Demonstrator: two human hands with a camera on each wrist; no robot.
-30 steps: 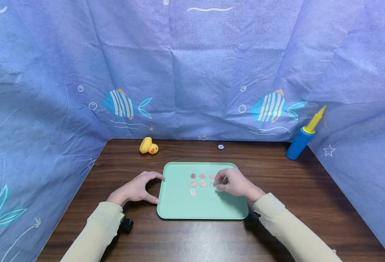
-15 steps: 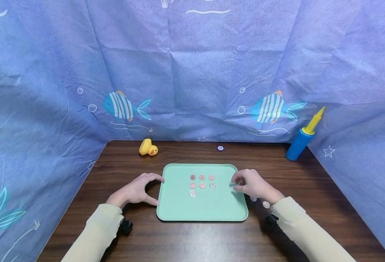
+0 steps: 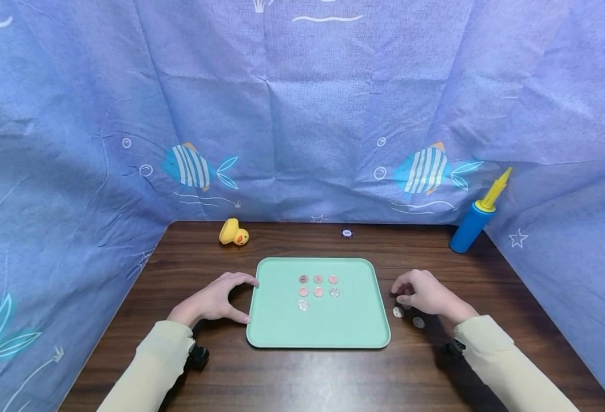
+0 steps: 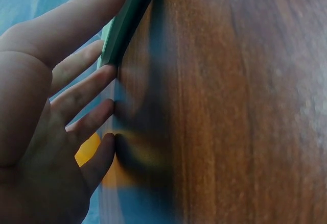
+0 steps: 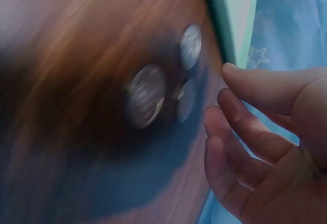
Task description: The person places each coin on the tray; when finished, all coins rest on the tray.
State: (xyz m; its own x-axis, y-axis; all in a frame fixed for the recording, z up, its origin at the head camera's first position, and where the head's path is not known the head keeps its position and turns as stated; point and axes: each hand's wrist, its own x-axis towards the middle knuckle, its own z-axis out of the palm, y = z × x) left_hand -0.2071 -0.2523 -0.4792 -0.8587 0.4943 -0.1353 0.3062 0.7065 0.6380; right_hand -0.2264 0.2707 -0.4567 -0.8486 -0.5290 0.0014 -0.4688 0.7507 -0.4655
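Mint-green tray (image 3: 282, 331), flat on dark wood-grain table (image 3: 328, 377), near the middle. On it, seven coins in tidy rows, all apart: five copper coins (image 3: 318, 292) and two silver coins (image 3: 334, 292). Back row: three copper, leftmost one darker. Middle row: two copper, then one silver at the right end. Front row: just one silver, under the left column. Right half of tray, bare green surface.

Left hand (image 3: 214, 298): open, thumb and fingers spread in a wide C, tips at the left rim of the tray, nothing gripped. In left wrist view, fingers fanned out beside the rim, low over the wood.

Right hand (image 3: 426, 293): just off the right rim of the tray, over the tabletop. Fingers loosely bent, clear gap between thumb and fingertips in right wrist view, nothing held. Right below and beside the fingers, three loose coins (image 5: 146, 96) on the wood, near one another, silvery; blurred in wrist view, faces unreadable. In head view, one partly hidden behind the fingertips.

Pale yellow sleeves (image 3: 508, 359) on both forearms, black device (image 3: 198, 356) at each wrist.

Back of table: yellow rubber duck (image 3: 230, 232) tipped over at left, poker chip (image 3: 346, 233) behind tray, blue-and-yellow balloon pump (image 3: 470, 229) leaning at far right corner. All around, blue fabric backdrop (image 3: 323, 126) with striped fish print, creased.
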